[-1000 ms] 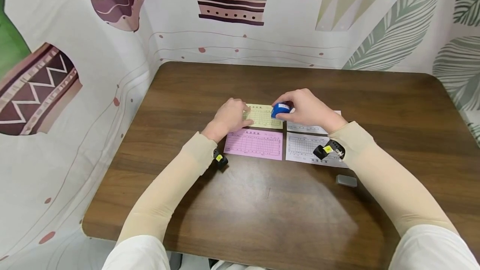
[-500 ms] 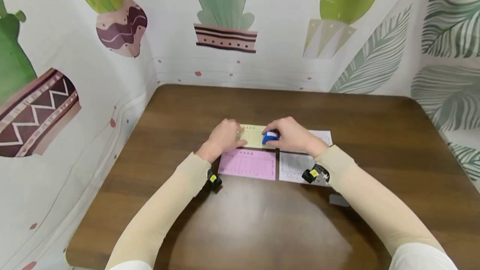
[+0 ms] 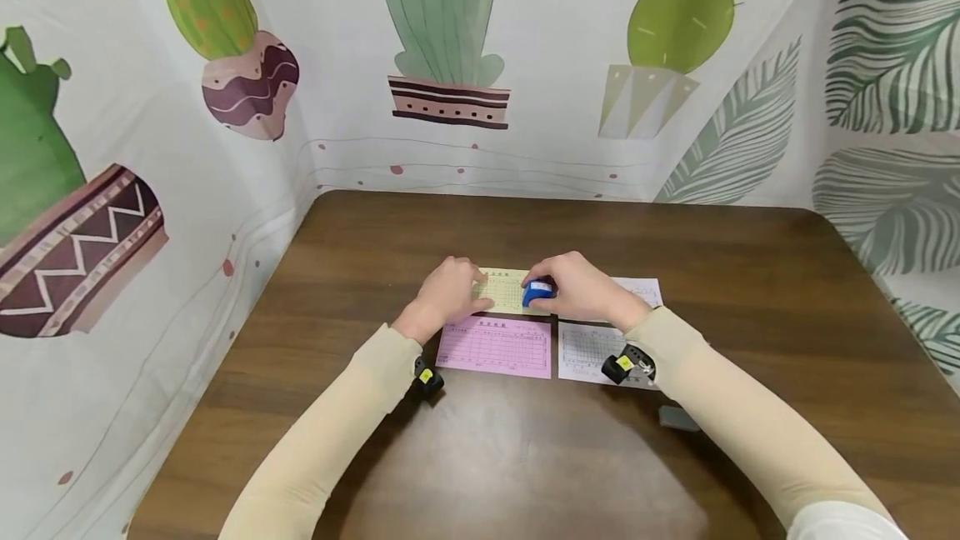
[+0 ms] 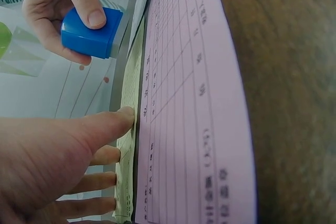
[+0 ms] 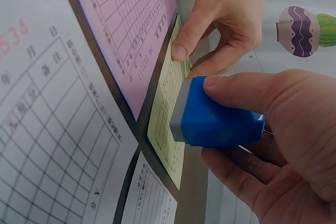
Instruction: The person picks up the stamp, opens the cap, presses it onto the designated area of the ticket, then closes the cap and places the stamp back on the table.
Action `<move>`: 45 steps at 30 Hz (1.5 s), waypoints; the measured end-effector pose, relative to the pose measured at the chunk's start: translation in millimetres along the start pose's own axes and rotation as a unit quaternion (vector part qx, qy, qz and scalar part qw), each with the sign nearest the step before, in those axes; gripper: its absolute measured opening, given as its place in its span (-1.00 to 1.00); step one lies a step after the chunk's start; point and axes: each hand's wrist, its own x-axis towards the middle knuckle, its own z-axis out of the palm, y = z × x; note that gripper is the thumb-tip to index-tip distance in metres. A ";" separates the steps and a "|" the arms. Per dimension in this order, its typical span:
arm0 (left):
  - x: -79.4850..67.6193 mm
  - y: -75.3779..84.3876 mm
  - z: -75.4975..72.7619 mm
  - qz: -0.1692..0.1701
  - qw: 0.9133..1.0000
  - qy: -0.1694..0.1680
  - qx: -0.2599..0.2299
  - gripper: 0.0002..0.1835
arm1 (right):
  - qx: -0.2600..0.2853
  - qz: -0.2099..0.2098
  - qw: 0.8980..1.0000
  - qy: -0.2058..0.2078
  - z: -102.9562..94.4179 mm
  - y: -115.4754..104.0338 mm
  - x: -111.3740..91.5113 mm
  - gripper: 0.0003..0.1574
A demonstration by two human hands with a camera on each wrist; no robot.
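Note:
My right hand (image 3: 581, 286) pinches a blue stamp (image 3: 537, 294) between thumb and fingers. The stamp's grey base (image 5: 181, 111) faces the right end of a yellow form (image 3: 504, 290), close over its surface. On the left end of that form rests my left hand (image 3: 447, 288), thumb and fingers spread on the paper. In the left wrist view the thumb (image 4: 113, 127) lies at the form's near edge. A pink form (image 3: 495, 347) lies just in front of the yellow one. To the right are two white forms, one near (image 3: 585, 348) and one farther back (image 3: 647, 288), both partly covered by the right arm.
A small grey block (image 3: 678, 418), like a cap, lies on the brown wooden table (image 3: 525, 473) by the right forearm. Behind the table hangs a white cloth (image 3: 555, 40) printed with cacti and leaves.
The head view has tilted up, so the table appears lower. Relative to the yellow form, the right hand and stamp have come slightly nearer and left. The left hand stays on the form.

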 end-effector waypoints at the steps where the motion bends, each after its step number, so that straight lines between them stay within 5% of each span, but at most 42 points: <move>1: 1.5 1.4 -1.4 -0.001 1.000 -0.002 -0.002 -0.49 | -0.002 0.000 1.000 0.000 -1.4 0.7 0.0 -0.59; 13: 17.3 14.7 -7.3 0.027 1.000 0.008 0.004 -0.48 | -0.009 0.008 1.000 0.008 -11.9 8.6 -10.1 -0.62; 32: 5.1 26.6 23.6 0.042 0.999 0.002 -0.017 -0.51 | -0.019 0.014 1.000 0.005 18.6 12.8 -39.8 -0.67; 45: -4.9 -1.7 7.7 0.021 0.999 0.028 -0.018 -0.51 | -0.015 -0.009 1.000 0.001 20.2 0.2 -5.3 -0.68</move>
